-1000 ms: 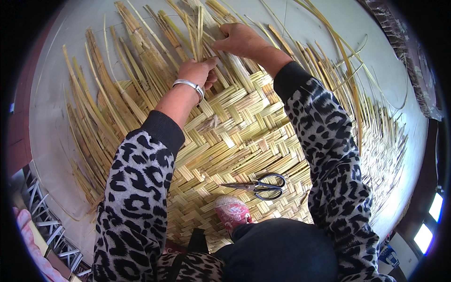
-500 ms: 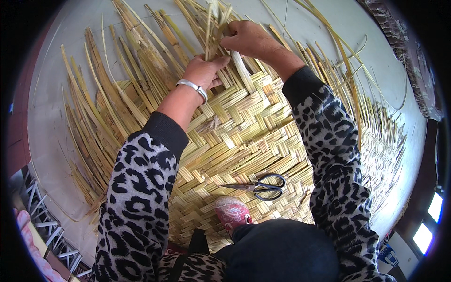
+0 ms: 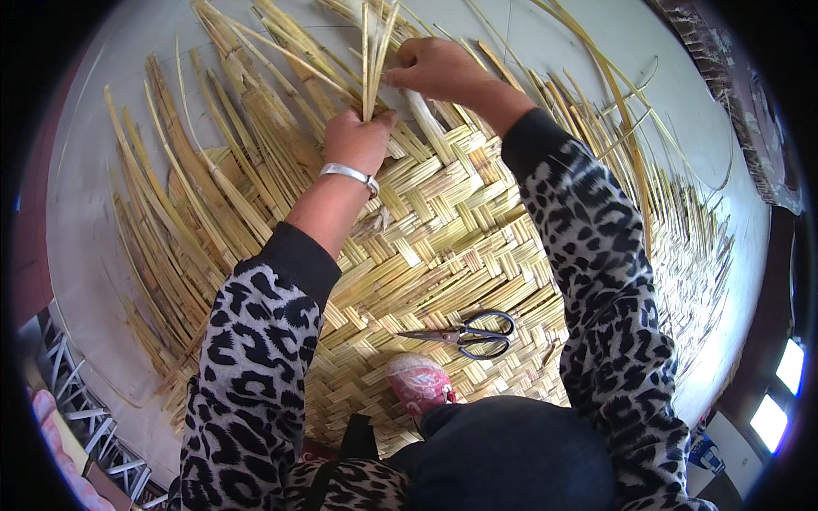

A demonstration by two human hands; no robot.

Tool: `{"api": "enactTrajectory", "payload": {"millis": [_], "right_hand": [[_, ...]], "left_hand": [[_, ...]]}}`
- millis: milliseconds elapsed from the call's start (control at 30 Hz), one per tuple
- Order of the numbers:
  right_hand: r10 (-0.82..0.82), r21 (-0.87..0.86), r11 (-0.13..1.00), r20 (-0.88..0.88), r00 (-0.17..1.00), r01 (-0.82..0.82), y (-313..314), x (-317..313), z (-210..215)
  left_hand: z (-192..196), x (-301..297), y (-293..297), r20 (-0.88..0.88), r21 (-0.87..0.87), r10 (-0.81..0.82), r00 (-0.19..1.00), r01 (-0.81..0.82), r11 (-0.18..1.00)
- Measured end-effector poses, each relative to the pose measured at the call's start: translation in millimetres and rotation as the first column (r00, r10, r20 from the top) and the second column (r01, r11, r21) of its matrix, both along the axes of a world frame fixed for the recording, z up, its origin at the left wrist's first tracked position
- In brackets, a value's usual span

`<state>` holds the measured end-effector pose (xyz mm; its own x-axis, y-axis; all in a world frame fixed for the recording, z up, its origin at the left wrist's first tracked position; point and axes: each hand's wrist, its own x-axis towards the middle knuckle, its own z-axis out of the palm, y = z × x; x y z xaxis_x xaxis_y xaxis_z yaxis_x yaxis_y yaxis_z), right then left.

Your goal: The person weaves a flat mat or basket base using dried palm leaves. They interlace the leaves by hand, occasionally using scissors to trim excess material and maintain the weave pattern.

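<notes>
Straw strips [image 3: 372, 51], scissors [image 3: 467, 333] perhaps clear.

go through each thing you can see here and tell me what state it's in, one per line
Woven mat: flat on the floor, partly woven, loose strips fanning out at its edges.
Lifted strips: bunched and raised upright.
Left hand: closed on the lifted strips.
Right hand: gripping strips at the weave's far edge.
Scissors: closed, lying on the mat.
Bracelet: on the left wrist.
</notes>
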<state>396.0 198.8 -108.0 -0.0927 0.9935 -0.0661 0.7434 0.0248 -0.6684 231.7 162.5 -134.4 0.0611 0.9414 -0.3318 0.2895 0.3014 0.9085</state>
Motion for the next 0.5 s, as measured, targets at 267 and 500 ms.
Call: {"api": "enactTrajectory", "payload": {"millis": [267,500], "right_hand": [[-0.186,0.109,0.978,0.048,0.981,0.180,-9,-13,-20],[-0.169,-0.039,0.985,-0.388,0.906,0.167,-13,-28,-17]], "left_hand": [[9,-1,-3,0.086,0.124,-0.140,0.986,0.129,0.984],[3,-3,-4,-0.091,0.274,-0.177,0.980,0.196,0.942]]}}
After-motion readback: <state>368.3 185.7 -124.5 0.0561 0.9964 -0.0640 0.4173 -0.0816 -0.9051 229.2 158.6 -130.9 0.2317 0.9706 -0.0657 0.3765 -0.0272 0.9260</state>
